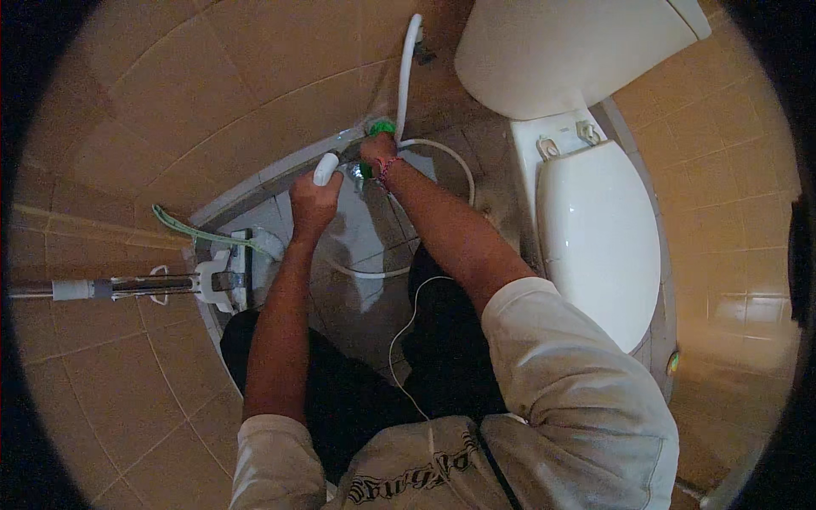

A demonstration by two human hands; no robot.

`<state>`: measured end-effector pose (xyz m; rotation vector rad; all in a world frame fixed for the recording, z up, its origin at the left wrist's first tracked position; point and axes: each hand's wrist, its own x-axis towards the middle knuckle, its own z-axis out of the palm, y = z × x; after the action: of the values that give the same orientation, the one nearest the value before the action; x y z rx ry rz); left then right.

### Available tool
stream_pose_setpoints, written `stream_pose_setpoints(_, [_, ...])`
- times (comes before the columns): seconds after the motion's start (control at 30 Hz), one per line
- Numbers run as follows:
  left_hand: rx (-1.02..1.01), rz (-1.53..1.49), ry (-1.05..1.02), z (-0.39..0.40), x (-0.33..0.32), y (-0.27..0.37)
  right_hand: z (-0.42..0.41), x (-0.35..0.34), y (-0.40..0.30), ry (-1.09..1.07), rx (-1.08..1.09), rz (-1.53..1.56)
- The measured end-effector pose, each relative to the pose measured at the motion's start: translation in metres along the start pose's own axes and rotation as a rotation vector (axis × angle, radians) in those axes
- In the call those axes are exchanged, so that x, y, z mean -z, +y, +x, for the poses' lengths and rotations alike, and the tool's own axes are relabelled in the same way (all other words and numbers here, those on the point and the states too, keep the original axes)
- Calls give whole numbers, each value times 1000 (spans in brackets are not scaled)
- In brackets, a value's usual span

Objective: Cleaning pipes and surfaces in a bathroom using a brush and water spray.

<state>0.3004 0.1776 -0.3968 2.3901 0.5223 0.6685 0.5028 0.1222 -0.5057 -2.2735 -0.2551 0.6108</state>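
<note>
My left hand (315, 203) is closed round a white handheld bidet sprayer (326, 169), whose head points up towards the wall base. To its right, my right hand (379, 150) grips a green scrubbing brush (382, 127) against the ledge at the foot of the tiled wall. More green shows below the wrist, beside a shiny object that I cannot make out. A white hose (472, 175) loops past my right wrist and over the wet floor. My fingers partly hide the brush and the sprayer handle.
A white toilet with a closed lid (599, 248) and cistern (574, 51) stands on the right. At the left, a squeeze mop (239, 271) and a pale green long-handled brush (217, 237) lean by the wall. A thin white cord (398, 338) hangs before my legs.
</note>
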Motion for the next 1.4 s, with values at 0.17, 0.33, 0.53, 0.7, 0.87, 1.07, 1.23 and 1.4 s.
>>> stream_pose_setpoints(0.17, [21, -12, 76, -3, -2, 13, 33, -13, 24, 35, 129, -157])
stream_pose_setpoints(0.33, [14, 66, 40, -1, -5, 27, 53, -18, 38, -26, 179, -323])
stream_pose_setpoints(0.53, [354, -177, 103, -2, -5, 42, 60, -17, 35, -97, 373, -646])
stream_pose_setpoints(0.7, [26, 31, 146, 2, -2, 42, 68, -18, 43, -110, 286, -544])
stream_pose_setpoints(0.87, [4, 39, 145, -2, -5, 37, 87, -18, 54, -152, 498, -855])
stream_pose_setpoints(1.07, [32, 193, 107, -7, -4, 25, 75, -13, 39, -137, 598, -997])
stream_pose_setpoints(1.23, [484, 130, 76, -13, 25, 21, -41, -3, -33, -208, 304, 452])
stream_pose_setpoints(1.4, [888, -65, 269, -35, 114, 57, -199, 62, -134, -422, 85, 766])
